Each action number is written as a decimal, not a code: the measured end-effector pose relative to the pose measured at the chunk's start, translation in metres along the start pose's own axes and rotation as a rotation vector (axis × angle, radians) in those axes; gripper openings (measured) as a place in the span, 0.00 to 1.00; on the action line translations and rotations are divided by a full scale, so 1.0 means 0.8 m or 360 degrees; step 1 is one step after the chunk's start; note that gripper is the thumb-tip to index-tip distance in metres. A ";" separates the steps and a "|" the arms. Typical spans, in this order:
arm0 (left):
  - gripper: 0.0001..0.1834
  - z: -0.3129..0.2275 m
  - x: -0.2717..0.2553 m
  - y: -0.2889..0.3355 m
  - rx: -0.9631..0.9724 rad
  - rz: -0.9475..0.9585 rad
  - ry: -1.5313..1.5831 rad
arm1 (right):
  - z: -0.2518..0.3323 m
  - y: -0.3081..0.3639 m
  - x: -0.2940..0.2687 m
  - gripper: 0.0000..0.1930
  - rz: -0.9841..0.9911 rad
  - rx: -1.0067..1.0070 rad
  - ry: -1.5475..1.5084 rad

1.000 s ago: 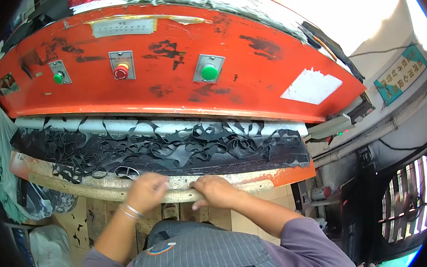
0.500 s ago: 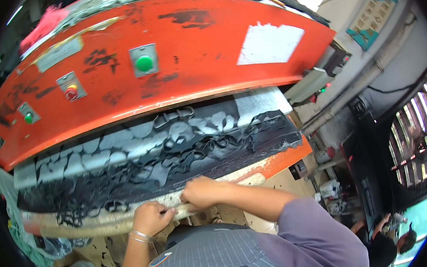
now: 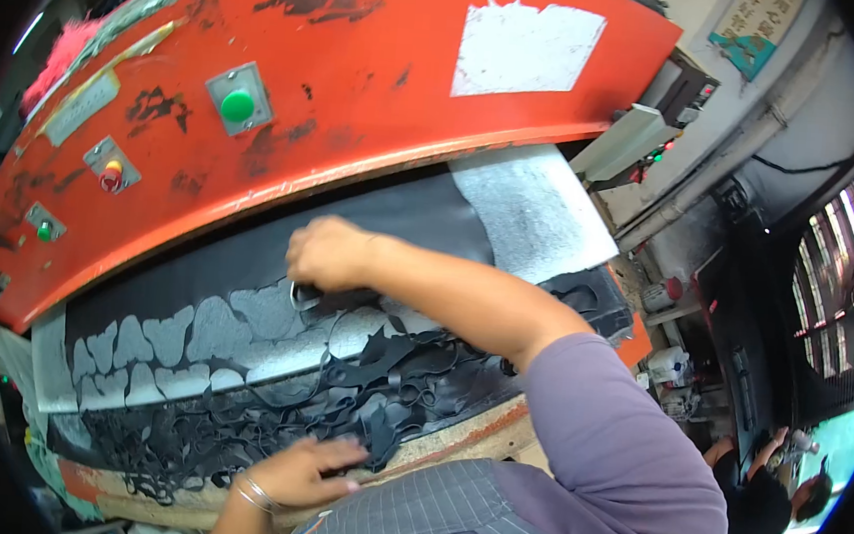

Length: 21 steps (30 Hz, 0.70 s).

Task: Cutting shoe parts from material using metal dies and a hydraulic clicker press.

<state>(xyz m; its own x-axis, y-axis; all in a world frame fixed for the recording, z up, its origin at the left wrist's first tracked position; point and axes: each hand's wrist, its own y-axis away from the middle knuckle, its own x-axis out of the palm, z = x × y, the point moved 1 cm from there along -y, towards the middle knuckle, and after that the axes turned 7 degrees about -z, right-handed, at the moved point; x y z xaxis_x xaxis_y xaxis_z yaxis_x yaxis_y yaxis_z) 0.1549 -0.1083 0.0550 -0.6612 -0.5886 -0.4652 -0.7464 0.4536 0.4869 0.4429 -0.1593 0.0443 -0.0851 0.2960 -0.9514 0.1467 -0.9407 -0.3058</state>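
My right hand (image 3: 330, 253) reaches over a black sheet (image 3: 371, 212) that lies on a pale grey cutting board (image 3: 542, 211). Its fingers are closed round a metal cutting die (image 3: 303, 300), whose curved rim shows just under them; the rest is hidden by the hand. Left of the die, rounded cut-out openings in the sheet bare the grey board. My left hand (image 3: 306, 468) is at the near edge, palm down with fingers stretched, beside a heap of black scraps (image 3: 378, 384). Nothing shows in it.
Behind the board stands an orange press (image 3: 381, 83) with a low overhanging edge. It carries a green button (image 3: 238, 106) and a red stop button (image 3: 111, 176). A worn pale rail (image 3: 464, 431) runs along the front. Another person (image 3: 765, 499) sits far right.
My right hand has gone from the front rail forward over the sheet and now holds the die. My left hand has opened flat near the scraps. More board and sheet show from under the press.
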 end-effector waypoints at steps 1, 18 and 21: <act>0.29 -0.002 -0.020 -0.002 0.0112 -0.0471 -0.0053 | -0.007 0.010 -0.022 0.07 -0.0025 0.0248 0.0089; 0.44 0.039 -0.056 -0.245 -0.0244 -0.1883 -0.0093 | 0.025 0.237 0.010 0.40 -0.0284 0.1531 -0.0124; 0.44 0.031 -0.059 -0.249 -0.0265 -0.1880 -0.0064 | 0.014 0.245 0.018 0.39 -0.0357 0.1525 -0.0224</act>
<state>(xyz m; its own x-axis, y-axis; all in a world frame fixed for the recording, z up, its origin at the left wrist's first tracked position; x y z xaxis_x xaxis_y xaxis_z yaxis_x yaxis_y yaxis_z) 0.3328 -0.1540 -0.0380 0.4239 -0.5608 -0.7112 -0.8776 -0.4485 -0.1694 0.4591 -0.3414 -0.0285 -0.1386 0.5194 -0.8432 -0.7402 -0.6200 -0.2602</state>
